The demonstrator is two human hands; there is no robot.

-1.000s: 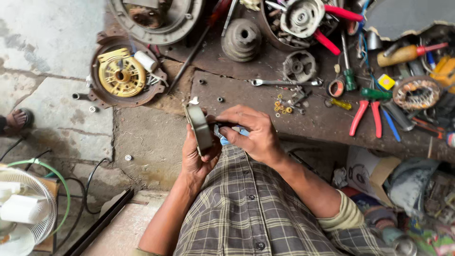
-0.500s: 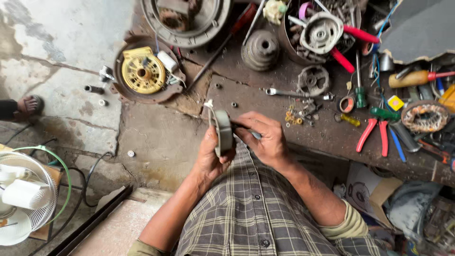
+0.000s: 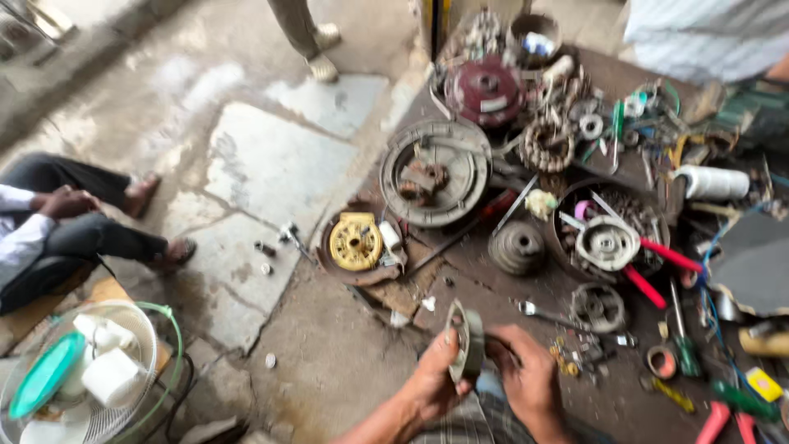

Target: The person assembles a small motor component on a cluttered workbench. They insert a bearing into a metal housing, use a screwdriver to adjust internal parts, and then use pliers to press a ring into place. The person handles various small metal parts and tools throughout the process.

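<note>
My left hand [image 3: 431, 380] grips a round grey metal motor cover [image 3: 468, 339] on edge, low in the frame. My right hand [image 3: 530, 380] holds the cover's other side, fingers curled over it; whether it also holds a tool is hidden. Both hands hover at the near edge of a dark workbench [image 3: 526, 284] littered with parts. A small spanner [image 3: 546, 314] lies just beyond my right hand.
On the bench: a large round motor housing [image 3: 434, 171], a yellow rotor in a dish [image 3: 356, 241], a stepped pulley [image 3: 516, 247], red-handled tools [image 3: 657, 267], a maroon motor [image 3: 485, 89]. A fan guard [image 3: 90, 370] stands lower left. A seated person [image 3: 57, 230] is at left; another's feet [image 3: 316, 41] at top.
The view has tilted up and away, showing more floor, the seated person and the far bench. My hands keep hold of the motor cover, now lower in the frame.
</note>
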